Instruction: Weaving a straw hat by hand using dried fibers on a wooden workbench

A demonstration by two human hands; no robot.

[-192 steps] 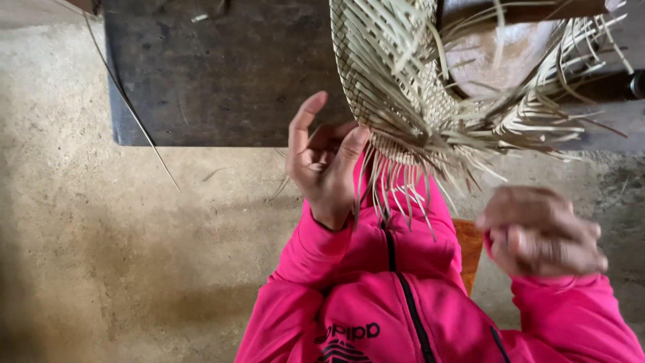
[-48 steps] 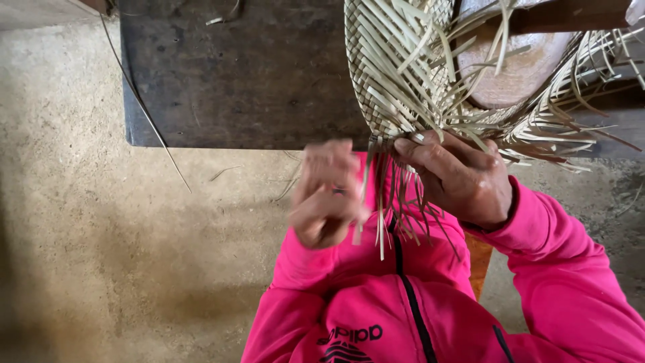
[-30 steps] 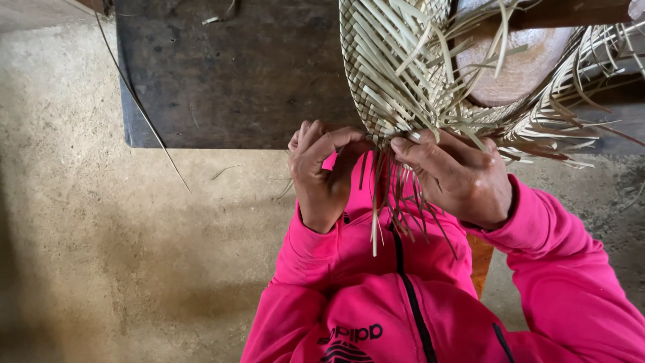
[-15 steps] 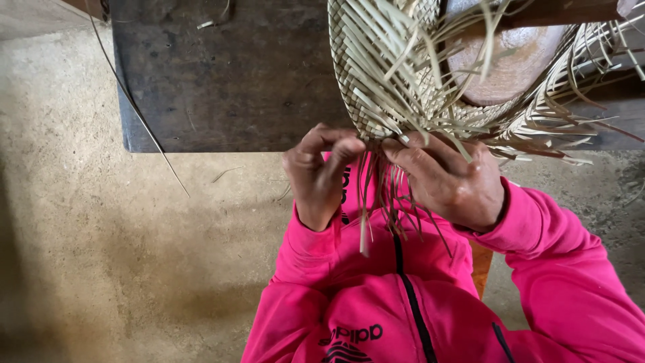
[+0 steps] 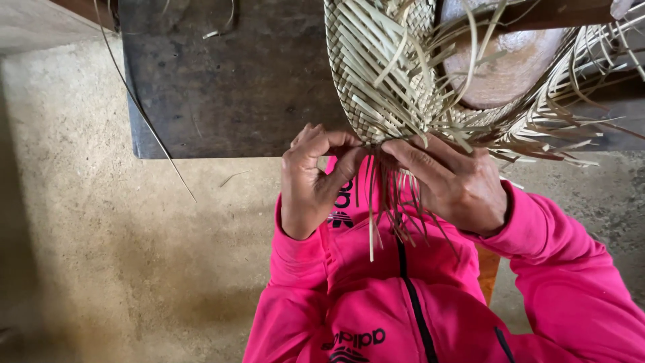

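A half-woven basket of pale straw strips [image 5: 383,67] rests over a round brown wooden form [image 5: 504,67] in front of me. Loose straw ends [image 5: 386,202] hang down from its near edge over my pink jacket. My left hand [image 5: 312,181] pinches strips at that edge between thumb and fingers. My right hand [image 5: 453,181] grips the neighbouring strips right beside it, fingers curled over the weave. Both hands work at the same spot on the rim.
A dark wooden table [image 5: 235,87] lies ahead, its near edge just beyond my hands. A long thin straw [image 5: 144,114] trails off it onto the rough concrete floor [image 5: 101,255]. More loose strips [image 5: 578,121] fan out to the right.
My right hand came up from my lap to the basket's edge. Both hands have since closed in on the same strips, and the basket shifted slightly left and lower.
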